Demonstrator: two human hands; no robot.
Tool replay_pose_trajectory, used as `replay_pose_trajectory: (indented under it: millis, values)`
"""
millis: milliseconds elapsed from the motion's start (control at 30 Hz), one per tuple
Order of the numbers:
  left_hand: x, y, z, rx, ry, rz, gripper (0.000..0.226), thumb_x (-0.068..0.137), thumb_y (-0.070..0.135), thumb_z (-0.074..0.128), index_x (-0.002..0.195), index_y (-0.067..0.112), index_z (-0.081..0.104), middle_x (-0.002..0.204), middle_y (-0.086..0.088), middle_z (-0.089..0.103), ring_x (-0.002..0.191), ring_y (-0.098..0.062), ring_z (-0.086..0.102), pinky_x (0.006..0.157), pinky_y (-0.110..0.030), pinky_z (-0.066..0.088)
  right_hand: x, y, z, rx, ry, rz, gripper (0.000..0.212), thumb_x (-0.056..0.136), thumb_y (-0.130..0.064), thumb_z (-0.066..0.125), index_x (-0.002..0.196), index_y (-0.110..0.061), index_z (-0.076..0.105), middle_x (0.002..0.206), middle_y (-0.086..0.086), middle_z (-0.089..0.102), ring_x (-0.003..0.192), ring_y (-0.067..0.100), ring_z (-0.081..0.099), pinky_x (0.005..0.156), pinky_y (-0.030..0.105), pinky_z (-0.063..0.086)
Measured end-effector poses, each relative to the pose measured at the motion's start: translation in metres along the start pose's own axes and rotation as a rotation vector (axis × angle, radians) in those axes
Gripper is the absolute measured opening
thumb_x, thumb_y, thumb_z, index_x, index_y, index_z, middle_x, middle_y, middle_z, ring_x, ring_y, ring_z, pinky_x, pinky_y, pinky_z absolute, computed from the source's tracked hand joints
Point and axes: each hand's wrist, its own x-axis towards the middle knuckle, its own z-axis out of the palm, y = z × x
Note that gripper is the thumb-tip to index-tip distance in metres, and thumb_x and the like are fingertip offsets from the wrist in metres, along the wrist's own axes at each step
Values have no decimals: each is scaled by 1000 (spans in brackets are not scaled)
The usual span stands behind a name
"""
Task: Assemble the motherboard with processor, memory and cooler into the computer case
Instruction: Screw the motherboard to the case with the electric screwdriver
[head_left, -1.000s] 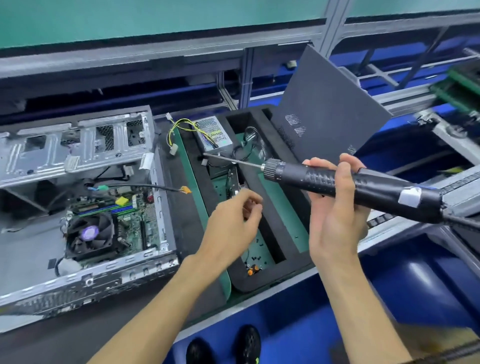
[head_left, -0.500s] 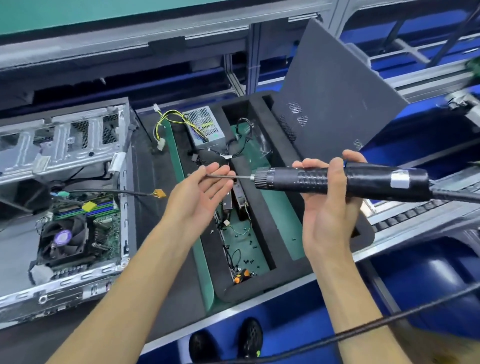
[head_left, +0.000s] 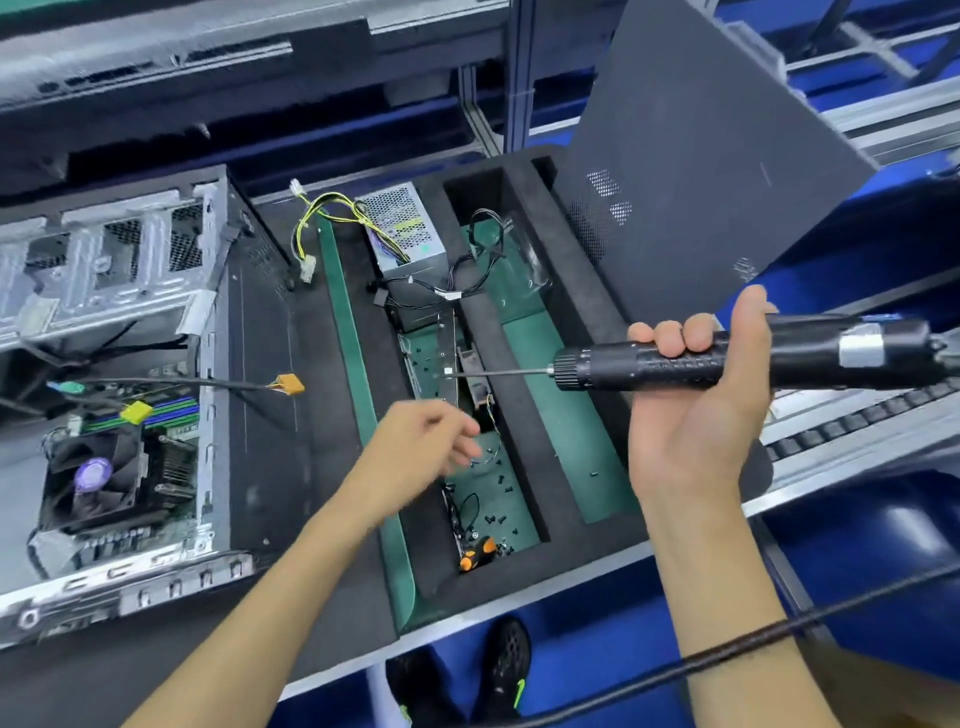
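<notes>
Black foam tray (head_left: 524, 291) spans twelve o'clock; my right hand (head_left: 696, 415) clamps the electric screwdriver (head_left: 727, 356), left hand (head_left: 415, 452) loosely curled, empty. I judge the screws (head_left: 501, 519) tiny, slippery: pinch by heads.

At about one o'clock a large flat dark grey side panel (head_left: 706, 171) with a patch of small vent holes leans tilted against the far edge of a black foam tray lined with green mat (head_left: 540, 332). At twelve o'clock in the tray lies a silver perforated metal power supply box (head_left: 402, 228), its yellow and black wires (head_left: 324, 213) trailing toward eleven. Small black screws (head_left: 501, 486) are scattered in the near compartment, beside a small orange-and-black handled tool (head_left: 477, 553) at six o'clock.
</notes>
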Motion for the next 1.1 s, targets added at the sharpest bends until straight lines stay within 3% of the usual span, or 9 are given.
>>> replay_pose_trajectory:
  millis: [67,133,267,400,567,733,967,1100]
  values:
    - [0,-18,11,363,-91,90,26,95,8,48,84,23,67,74,7,74,72,-9,70,71,-26,55,0,-2,1,-65,-39,-57,11,93,-29,67,89,-23,58,67,-4,42,61,16,42,77,36,47]
    - [4,-32,20,619,-172,140,30,91,5,44,90,26,65,79,9,73,74,-6,66,78,-26,54,2,-2,1,-112,-81,-66,15,93,-27,65,79,-28,61,65,-5,43,59,16,43,77,36,48]
    - [15,-47,36,1047,-328,203,31,84,3,46,98,19,69,100,-3,71,93,-25,66,85,-31,51,7,-1,-3,-142,-120,-91,12,93,-23,64,83,-27,58,63,-2,42,57,18,42,75,36,47]
    - [23,-53,58,1433,-421,294,14,85,0,50,89,13,55,102,-12,68,93,-33,65,76,-33,37,10,3,-12,-171,-109,-95,12,94,-21,63,85,-24,55,63,-2,41,56,18,42,74,36,47]
    - [38,-68,73,1567,-448,244,23,89,2,52,108,12,59,112,-8,66,103,-30,65,71,-32,37,10,6,-24,-182,-86,-64,10,94,-22,62,90,-22,53,63,-3,43,56,17,44,75,36,48]
    - [45,-76,76,1593,-450,281,23,89,4,54,109,11,60,112,-7,66,102,-31,66,69,-34,38,11,9,-29,-205,-83,-56,11,94,-21,63,92,-21,52,63,-3,44,57,17,45,77,36,49]
    - [41,-74,78,1521,-403,286,18,82,4,55,96,15,58,105,-6,69,96,-30,68,65,-32,36,12,11,-35,-180,-36,-53,8,93,-23,65,91,-22,56,64,-2,44,57,17,46,78,37,50]
    - [40,-65,73,1408,-272,333,5,82,17,56,84,16,51,97,-8,67,89,-32,66,65,-31,35,11,10,-35,-141,-6,-57,7,91,-25,67,89,-25,61,64,-2,44,57,17,45,76,36,49]
